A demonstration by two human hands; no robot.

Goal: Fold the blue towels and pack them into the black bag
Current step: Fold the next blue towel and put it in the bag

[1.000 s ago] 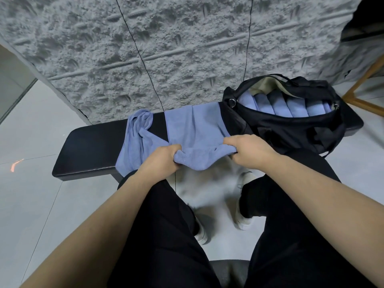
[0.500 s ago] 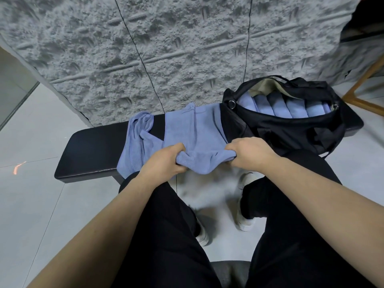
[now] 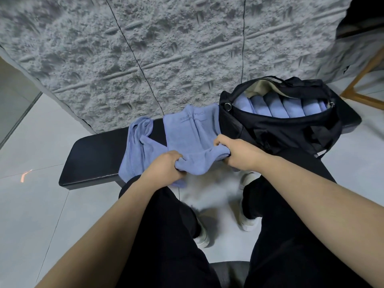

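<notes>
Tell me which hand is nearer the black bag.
The right hand. It grips the towel at its near right corner, right beside the black bag. The left hand grips the towel's near left corner, farther from the bag, with the towel between.

The fingertips of the left hand are buried in the bunched near edge of the blue towel; the right hand hides that edge's other end, its fingertips tucked under the cloth; the raised lettering on the towel is too small and upside down to read; the folded towels in the black bag show only their tops, perhaps five or six; the bench is covered at its right end by the bag; both forearms run off the bottom edge; the floor between the shoes is smeared.
</notes>
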